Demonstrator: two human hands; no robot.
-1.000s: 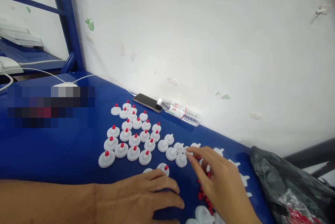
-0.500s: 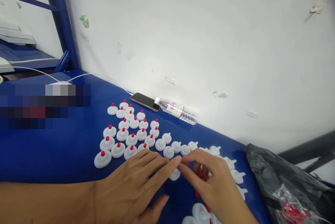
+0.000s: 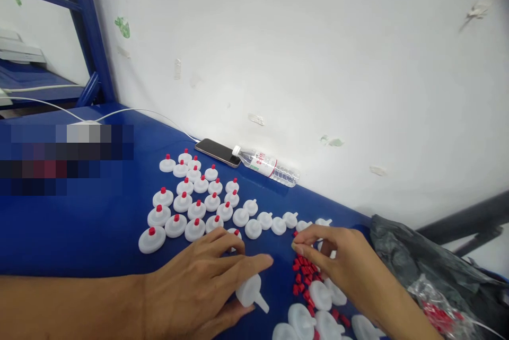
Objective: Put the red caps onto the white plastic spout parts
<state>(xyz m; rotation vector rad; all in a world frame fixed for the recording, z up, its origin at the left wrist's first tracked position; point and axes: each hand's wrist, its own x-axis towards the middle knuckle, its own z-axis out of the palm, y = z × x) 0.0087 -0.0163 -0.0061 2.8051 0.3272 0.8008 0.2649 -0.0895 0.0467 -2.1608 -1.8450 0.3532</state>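
My left hand (image 3: pixel 217 281) is closed around a white plastic nozzle cap (image 3: pixel 249 291), held between thumb and fingers with its bare spout pointing down and right. Over a heap of small red tip caps (image 3: pixel 304 271), my right hand (image 3: pixel 330 252) has thumb and forefinger pinched together; whatever lies between the fingertips is too small to make out. Left of my hands stand several rows of white nozzle caps with red tips (image 3: pixel 194 228). Beyond the hands, white nozzle caps without red tips (image 3: pixel 253 229) trail off to the right. More bare ones (image 3: pixel 301 321) lie at the front edge.
A phone (image 3: pixel 218 152) on a white cable and a clear water bottle (image 3: pixel 266 166) lie along the wall. On the right sit a dark plastic bag (image 3: pixel 413 260) and a clear bag of red pieces (image 3: pixel 439 316). A blue frame post (image 3: pixel 93 27) rises at the left.
My hands have moved apart. The right one has shifted right over the red tip caps, while the left now shows a white nozzle cap with its spout turned downward.
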